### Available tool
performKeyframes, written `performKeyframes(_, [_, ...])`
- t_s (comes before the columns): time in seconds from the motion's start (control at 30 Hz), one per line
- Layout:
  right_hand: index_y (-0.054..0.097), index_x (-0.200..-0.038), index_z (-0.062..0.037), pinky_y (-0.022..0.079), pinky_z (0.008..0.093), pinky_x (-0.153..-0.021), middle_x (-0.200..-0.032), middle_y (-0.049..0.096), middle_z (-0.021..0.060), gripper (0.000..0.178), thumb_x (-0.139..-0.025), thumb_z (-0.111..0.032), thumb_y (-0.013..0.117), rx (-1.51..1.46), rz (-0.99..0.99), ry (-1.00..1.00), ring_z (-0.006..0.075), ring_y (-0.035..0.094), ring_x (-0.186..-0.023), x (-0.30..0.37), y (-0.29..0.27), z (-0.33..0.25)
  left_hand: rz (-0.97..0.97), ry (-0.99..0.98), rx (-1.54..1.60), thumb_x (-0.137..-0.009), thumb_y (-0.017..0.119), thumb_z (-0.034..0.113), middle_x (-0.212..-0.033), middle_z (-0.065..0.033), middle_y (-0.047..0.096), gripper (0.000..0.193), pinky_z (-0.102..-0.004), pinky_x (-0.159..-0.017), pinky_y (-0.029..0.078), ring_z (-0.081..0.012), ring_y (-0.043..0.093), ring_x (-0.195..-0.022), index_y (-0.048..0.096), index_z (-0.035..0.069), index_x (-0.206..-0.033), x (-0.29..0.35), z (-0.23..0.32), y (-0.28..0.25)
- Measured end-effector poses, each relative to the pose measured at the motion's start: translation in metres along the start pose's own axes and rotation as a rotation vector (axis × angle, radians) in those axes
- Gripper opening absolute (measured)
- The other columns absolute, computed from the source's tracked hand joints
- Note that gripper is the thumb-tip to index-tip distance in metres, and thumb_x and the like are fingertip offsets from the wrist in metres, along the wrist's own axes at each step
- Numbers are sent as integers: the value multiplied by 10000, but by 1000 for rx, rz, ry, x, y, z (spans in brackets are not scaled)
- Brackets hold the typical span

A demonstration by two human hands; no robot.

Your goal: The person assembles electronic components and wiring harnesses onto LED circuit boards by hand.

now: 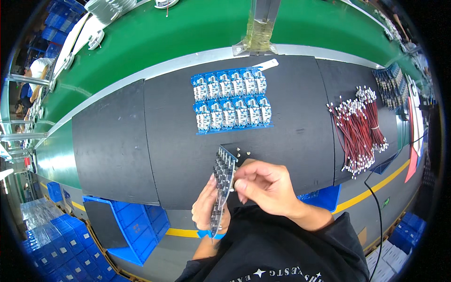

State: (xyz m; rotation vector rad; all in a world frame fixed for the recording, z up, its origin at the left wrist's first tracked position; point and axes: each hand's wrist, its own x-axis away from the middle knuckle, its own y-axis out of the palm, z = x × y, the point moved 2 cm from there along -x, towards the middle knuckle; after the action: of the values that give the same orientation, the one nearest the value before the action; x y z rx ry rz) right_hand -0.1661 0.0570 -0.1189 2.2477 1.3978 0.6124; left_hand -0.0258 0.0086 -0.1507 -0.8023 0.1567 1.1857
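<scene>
1. Left hand (205, 207) grips the circuit board (222, 181), fingers along its left side
2. The board stands on edge between both hands, over the black mat (178, 174)
3. Right hand (265, 185) is at the board's right side, thumb and fingers curled close; I cannot tell whether they pinch anything
4. Small white bits (248, 153) lie just beyond it
</scene>
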Motion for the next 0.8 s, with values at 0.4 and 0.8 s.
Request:
performKeyframes(0.4, [555, -903, 29, 454, 193, -514, -704, 580, 32, 156, -862, -121, 575, 330, 128, 255, 59, 548, -584, 3, -26, 15, 488, -416, 297, -844, 535, 11, -997, -144, 556, 226, -383, -790, 494, -225, 565, -908, 490, -38, -1060, 16, -20, -6])
performKeyframes(0.8, [522, -958, 5, 475, 197, -577, -795, 586, 45, 202, -788, 12, 630, 307, 292, -7, 66, 561, -672, -8, -26, 40, 419, -516, 649, -721, 645, -9, -1035, -132, 526, 406, -397, -890, 419, -235, 536, -939, 448, -21, -1076, 31, -1, -4])
